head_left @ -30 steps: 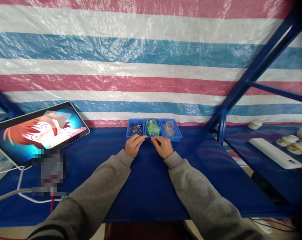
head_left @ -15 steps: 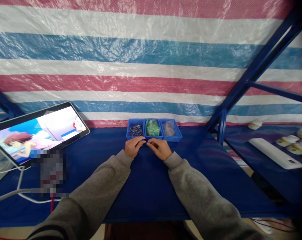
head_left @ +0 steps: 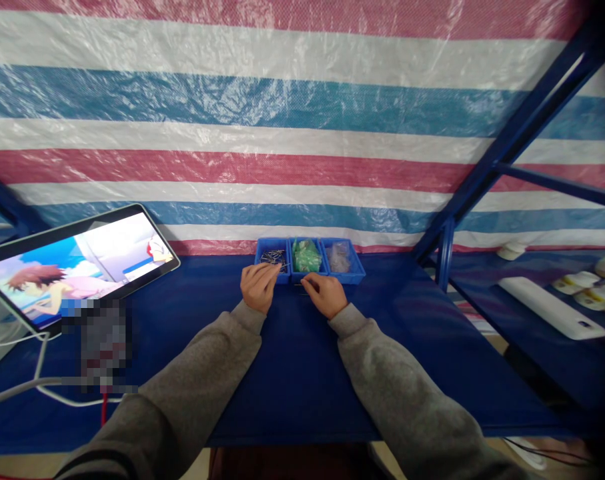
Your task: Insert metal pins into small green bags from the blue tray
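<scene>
Striped plastic sheeting [head_left: 302, 100] hangs behind a blue counter [head_left: 302, 387], with a lit tablet [head_left: 82, 267] tilted at the far left. Next comes the left hand [head_left: 257, 290], its fingers gathered just in front of the left bin [head_left: 260, 248]; whether that grip is clamped on anything, one cannot tell. Slim metal pieces [head_left: 272, 257] lie heaped in that bin; they look light, stiff and smooth, likely to roll, and are best pinched mid-length between thumb and fingertip. Green material [head_left: 306, 256] fills the middle bin, probably soft and yielding. Slender pieces [head_left: 303, 294] show just before it, beside the right hand [head_left: 327, 293], whose thumb and forefinger come close; their hold is unclear. Clear plastic [head_left: 339, 257] sits in the right bin [head_left: 351, 276], seemingly light and slippery.
</scene>
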### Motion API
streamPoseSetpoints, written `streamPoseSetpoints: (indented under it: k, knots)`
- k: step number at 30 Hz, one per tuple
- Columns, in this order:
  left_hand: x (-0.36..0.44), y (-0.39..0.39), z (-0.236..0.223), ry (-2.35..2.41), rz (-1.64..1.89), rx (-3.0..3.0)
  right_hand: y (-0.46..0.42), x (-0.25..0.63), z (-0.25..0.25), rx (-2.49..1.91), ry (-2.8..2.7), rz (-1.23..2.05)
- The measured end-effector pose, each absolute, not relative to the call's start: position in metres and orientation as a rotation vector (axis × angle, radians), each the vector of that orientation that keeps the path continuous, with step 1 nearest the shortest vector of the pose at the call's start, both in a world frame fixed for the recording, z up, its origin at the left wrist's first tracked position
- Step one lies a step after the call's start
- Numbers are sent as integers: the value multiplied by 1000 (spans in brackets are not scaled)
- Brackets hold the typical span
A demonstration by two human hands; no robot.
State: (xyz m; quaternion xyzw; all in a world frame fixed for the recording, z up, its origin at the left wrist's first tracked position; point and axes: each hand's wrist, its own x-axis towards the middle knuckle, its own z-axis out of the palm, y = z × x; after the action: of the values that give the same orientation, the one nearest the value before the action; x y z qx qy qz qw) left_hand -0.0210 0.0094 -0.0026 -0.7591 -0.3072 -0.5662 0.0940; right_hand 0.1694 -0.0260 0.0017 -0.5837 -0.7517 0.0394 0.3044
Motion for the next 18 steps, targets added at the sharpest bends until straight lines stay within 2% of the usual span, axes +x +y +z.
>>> streamPoseSetpoints:
  k: [7,12,18]
  knots:
    - [-17,17,-3,-1198,-1485,-2282,-22,174,0,-1948,-2043,135]
    - [-13,20,-5,-1275,-1437,-2313,-22,175,-1,-2010,-2055,136]
    - [-15,14,-3,-1152,-1385,-2446,-22,176,-2,-1991,-2076,174]
